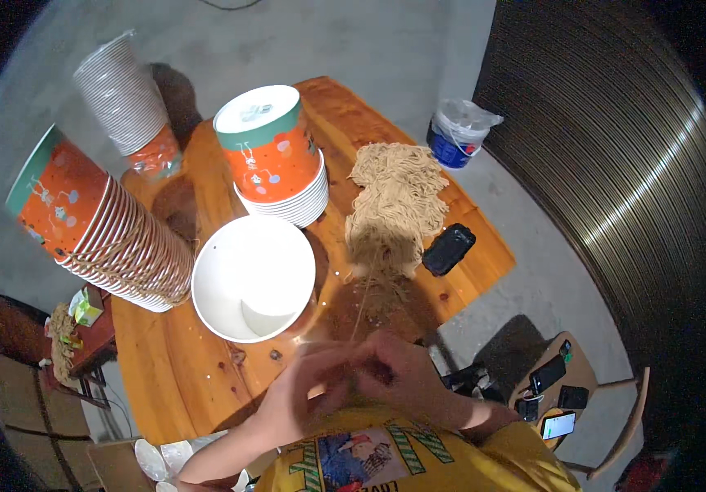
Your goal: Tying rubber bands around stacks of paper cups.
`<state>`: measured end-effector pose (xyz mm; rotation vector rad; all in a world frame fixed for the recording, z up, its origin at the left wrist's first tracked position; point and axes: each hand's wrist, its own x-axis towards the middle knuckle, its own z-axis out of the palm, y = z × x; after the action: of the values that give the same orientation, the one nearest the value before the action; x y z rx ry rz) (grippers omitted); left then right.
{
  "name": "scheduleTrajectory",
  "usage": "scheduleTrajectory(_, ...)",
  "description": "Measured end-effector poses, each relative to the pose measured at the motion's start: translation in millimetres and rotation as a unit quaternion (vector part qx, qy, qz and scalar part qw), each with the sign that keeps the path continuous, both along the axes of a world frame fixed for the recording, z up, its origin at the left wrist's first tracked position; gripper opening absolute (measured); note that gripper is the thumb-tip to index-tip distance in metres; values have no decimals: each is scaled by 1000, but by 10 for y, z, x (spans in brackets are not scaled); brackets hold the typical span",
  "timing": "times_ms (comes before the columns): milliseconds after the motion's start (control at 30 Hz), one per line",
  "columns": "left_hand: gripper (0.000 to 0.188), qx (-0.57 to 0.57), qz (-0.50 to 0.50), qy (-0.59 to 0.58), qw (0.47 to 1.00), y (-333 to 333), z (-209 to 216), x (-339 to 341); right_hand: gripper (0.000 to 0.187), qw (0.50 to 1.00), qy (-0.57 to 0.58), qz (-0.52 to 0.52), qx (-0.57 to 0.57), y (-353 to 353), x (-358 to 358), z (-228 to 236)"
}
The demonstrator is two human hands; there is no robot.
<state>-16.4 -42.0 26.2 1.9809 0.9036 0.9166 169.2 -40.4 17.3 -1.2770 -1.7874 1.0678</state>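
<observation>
My left hand point(313, 389) and my right hand point(398, 369) meet at the fingertips over the table's near edge, fingers bent into a pinch. A thin strand of tan twine point(360, 316) runs from between them to a loose, looped heap of twine point(398, 184); where it sits in the fingers is partly hidden. Left of the heap, a large white paper tub point(253, 275) shows its open mouth and pale inside. Beside it leans a tall nested stack of orange tubs point(95, 213), with twine wound around its lower half.
Behind the white tub stands another orange-and-green tub stack point(267, 156). A plastic-wrapped stack point(127, 102) is at the far left. On the wooden table point(168, 385), a black tray point(449, 249) lies by the twine. A lidded bucket point(457, 135) and a chair with phones point(558, 377) stand right.
</observation>
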Motion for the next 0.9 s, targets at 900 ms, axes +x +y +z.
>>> scheduleTrajectory(900,11,85,242,-2,966,-120,-686,36,15,930,-52,-32,362,1137,-54,-514)
